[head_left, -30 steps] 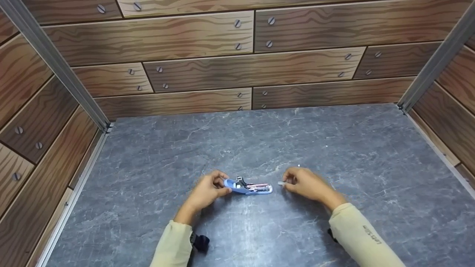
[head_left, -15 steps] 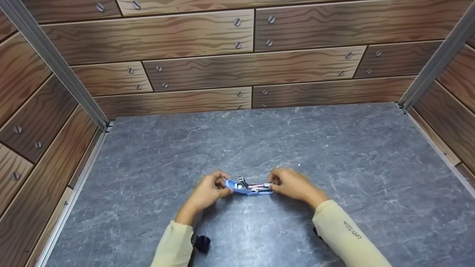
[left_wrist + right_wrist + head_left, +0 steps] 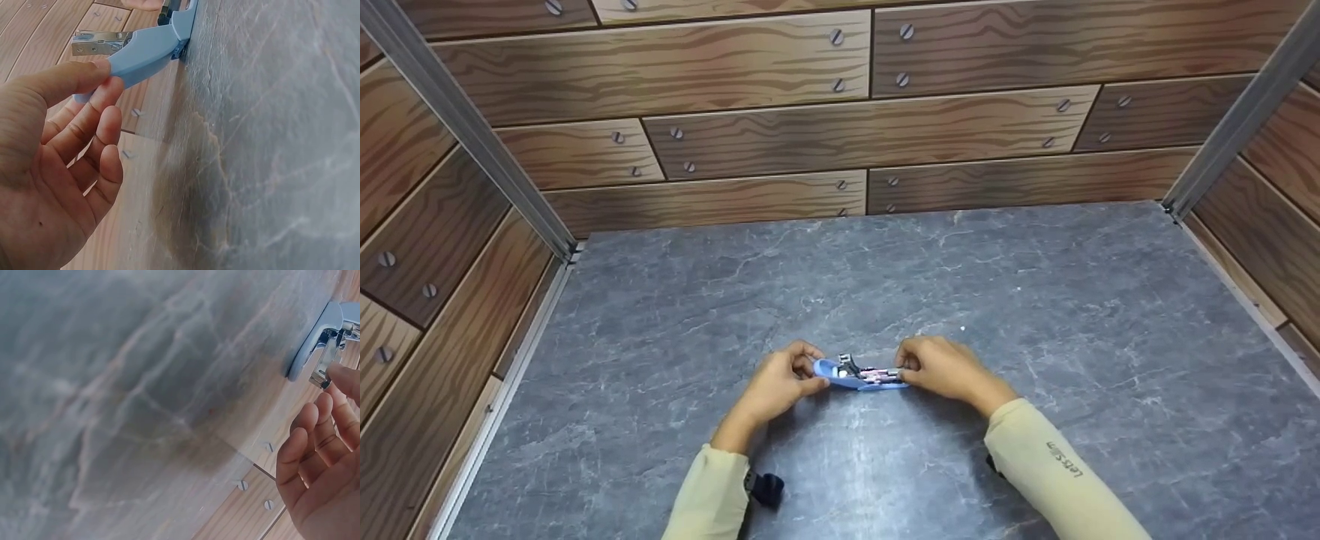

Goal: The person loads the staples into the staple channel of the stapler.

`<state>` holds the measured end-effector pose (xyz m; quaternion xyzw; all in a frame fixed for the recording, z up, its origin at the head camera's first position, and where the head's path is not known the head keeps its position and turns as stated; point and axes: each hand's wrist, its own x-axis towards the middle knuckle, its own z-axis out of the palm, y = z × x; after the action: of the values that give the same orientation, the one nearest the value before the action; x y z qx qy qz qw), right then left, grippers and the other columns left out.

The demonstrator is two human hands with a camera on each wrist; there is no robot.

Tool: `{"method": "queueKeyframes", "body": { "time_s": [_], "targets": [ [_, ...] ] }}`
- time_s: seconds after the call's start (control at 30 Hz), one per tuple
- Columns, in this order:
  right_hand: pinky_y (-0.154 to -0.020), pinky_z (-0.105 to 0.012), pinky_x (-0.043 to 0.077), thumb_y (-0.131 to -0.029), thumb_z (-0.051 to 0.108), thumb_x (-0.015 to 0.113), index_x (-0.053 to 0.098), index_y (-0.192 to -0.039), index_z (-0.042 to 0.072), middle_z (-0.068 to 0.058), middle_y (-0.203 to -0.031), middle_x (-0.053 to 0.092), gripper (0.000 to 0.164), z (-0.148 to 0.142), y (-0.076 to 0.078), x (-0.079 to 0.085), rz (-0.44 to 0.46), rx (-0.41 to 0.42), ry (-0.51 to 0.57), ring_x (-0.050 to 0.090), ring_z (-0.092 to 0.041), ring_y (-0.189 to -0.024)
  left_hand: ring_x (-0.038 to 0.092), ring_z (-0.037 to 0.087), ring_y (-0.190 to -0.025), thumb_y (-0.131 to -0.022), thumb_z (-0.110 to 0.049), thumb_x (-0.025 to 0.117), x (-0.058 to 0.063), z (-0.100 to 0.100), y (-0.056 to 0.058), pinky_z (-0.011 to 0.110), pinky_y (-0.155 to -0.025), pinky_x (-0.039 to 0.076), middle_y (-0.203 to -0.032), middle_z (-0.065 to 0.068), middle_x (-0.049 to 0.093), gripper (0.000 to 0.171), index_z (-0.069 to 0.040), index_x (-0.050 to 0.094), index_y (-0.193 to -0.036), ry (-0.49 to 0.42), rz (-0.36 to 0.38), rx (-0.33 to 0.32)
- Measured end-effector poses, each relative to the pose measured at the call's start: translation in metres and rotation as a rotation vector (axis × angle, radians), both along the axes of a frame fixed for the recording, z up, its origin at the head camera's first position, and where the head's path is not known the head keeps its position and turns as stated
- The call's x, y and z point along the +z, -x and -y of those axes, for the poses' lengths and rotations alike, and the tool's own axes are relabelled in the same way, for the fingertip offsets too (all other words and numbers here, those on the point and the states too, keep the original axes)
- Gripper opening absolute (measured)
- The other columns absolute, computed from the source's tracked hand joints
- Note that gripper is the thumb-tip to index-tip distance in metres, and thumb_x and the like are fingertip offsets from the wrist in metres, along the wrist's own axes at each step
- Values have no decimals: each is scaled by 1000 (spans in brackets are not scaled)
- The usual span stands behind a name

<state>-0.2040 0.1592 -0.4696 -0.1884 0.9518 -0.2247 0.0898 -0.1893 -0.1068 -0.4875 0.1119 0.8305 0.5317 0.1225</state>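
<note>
A light blue stapler [image 3: 847,383] lies opened out on the table, its metal head tilted up. My left hand [image 3: 776,384] pinches the stapler's rear end between thumb and fingers; the left wrist view shows the thumb on the blue cover [image 3: 147,55]. At the other end, my right hand [image 3: 951,369] has thumb and fingertips at the magazine. There it pinches a short silvery strip of staples [image 3: 324,370], seen in the right wrist view over the blue base [image 3: 313,340]. The fingertips partly hide the strip, and how far it sits in the channel cannot be told.
The grey marbled tabletop [image 3: 840,292] stretches around both hands. Small white specks, one of them [image 3: 962,328] beyond the right hand, lie on it. Wood-patterned panels [image 3: 780,150] and metal corner posts [image 3: 472,127] enclose the back and sides.
My right hand has moved left, bringing the staple strip from beside the stapler to its magazine. The left hand keeps its grip on the stapler's rear end, and the stapler has hardly moved.
</note>
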Motion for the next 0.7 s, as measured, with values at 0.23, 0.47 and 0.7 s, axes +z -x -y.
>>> {"method": "queueKeyframes", "body": {
  "time_s": [0.23, 0.47, 0.7],
  "targets": [
    [-57, -28, 36, -83, 20, 68, 67, -87, 20, 7, -69, 52, 5, 2, 1, 2, 21, -2, -9, 45, -10, -63, 53, 11, -68, -79, -5, 74, 2, 0, 0, 21, -60, 44, -80, 2, 63, 31, -3, 60, -107, -1, 9, 5],
    [-58, -27, 36, -83, 17, 68, 67, -88, 17, 5, -69, 52, 5, 1, 2, 2, 72, 2, 23, 45, -11, -63, 53, 11, -68, -79, -4, 74, 2, 0, -1, 21, -60, 44, -81, 3, 64, 32, -3, 61, -108, -19, 20, 10],
    [-60, -27, 37, -82, 15, 68, 67, -87, 16, 5, -70, 55, 4, 1, 2, 1, 93, 5, 47, 46, -11, -64, 52, 10, -66, -79, -6, 74, 1, 0, -1, 21, -59, 43, -80, 2, 63, 32, -4, 61, -108, -13, 19, 7]
  ]
}}
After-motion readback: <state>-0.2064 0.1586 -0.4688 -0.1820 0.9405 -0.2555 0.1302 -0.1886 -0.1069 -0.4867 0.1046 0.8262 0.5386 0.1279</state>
